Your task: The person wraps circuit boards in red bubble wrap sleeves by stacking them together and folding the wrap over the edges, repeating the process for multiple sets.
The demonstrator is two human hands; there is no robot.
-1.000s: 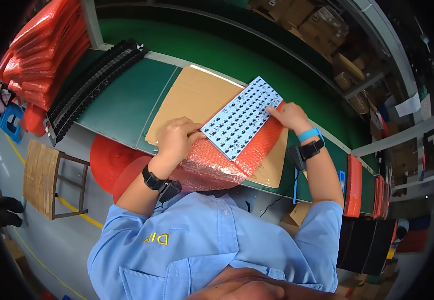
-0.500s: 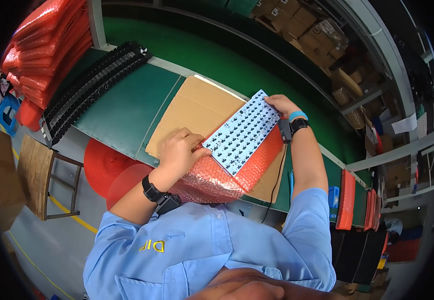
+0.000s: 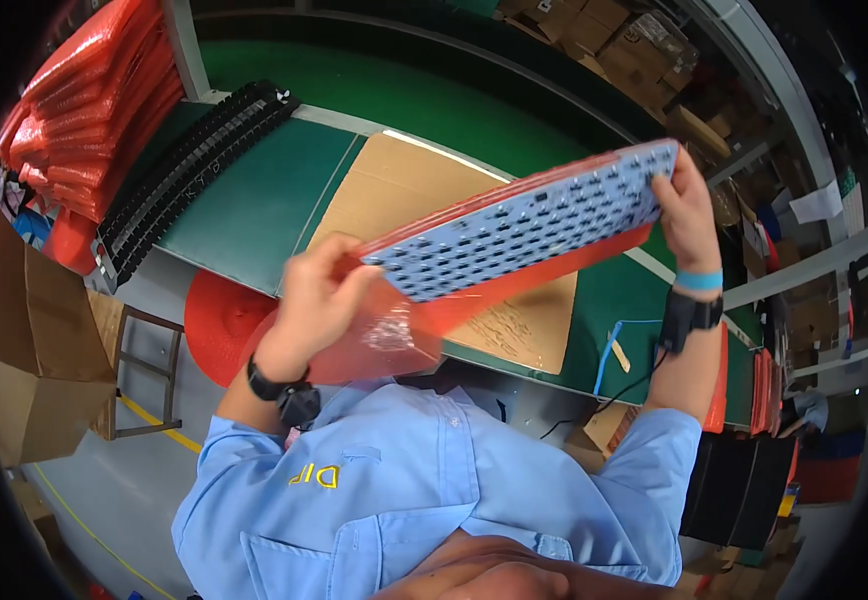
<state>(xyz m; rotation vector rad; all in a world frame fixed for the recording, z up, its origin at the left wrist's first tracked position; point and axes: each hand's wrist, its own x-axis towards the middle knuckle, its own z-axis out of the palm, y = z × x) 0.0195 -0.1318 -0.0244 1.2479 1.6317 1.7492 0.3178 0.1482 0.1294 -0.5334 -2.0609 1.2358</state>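
One handheld board [image 3: 529, 229]; shirt [image 3: 416, 465] bears yellow lettering [image 3: 316, 477].

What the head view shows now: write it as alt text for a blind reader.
A light-blue rectangular board patterned with black, backed by red plastic wrap, is held tilted between a person's bare left hand and right hand, above a brown cardboard sheet on a green bench.

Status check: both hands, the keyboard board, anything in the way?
Left hand at board's left end; right hand gripping right end. Keyboard board held tilted above cardboard. Red bubble wrap hanging beneath it.
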